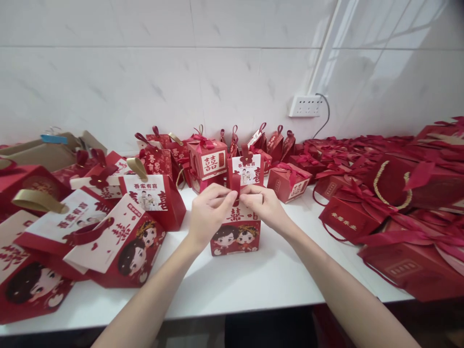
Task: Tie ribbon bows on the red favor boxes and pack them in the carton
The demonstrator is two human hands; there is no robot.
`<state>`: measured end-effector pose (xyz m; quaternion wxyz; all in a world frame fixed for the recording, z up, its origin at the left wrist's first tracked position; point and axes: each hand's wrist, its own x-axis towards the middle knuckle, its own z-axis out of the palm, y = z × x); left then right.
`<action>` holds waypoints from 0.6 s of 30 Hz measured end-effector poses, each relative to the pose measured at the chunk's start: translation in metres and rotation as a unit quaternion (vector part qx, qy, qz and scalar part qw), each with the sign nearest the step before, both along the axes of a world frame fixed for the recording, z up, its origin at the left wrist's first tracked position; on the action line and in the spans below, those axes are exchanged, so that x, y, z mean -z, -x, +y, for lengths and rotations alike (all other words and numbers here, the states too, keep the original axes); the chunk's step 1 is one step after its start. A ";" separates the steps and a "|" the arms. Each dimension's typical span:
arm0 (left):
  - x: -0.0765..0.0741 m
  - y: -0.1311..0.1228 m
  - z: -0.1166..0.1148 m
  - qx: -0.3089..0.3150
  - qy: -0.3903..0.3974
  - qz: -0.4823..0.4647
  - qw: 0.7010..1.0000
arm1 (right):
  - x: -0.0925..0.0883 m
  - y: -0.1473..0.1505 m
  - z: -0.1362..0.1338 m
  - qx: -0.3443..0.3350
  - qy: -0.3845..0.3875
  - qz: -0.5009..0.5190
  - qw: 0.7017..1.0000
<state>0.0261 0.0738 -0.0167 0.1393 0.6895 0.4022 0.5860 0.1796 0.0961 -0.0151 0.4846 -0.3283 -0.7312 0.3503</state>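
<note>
A red and white gift box with two cartoon figures on its front stands upright on the white table, straight ahead of me. Its top is pinched between my two hands. My left hand is closed, thumb against forefinger, at the left side of a dark red ribbon on the box top. From the right, my right hand pinches the same spot. The fingers partly hide the ribbon and the top edge. Just behind stands another box with a white printed panel.
Several finished-looking gift boxes with ribbon loops crowd the left. Red bow-tied boxes are heaped on the right. Cube-shaped boxes stand along the tiled wall, which carries a power strip. A brown carton sits at the back left.
</note>
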 end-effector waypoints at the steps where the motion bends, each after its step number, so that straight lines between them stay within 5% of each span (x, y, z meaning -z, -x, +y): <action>1: 0.001 -0.001 -0.001 -0.002 0.003 -0.011 1.000 | 0.001 0.001 -0.001 0.016 -0.003 0.008 1.000; 18: 0.005 -0.002 -0.002 -0.032 0.013 -0.044 0.998 | 0.005 0.003 -0.007 0.023 -0.023 0.013 0.999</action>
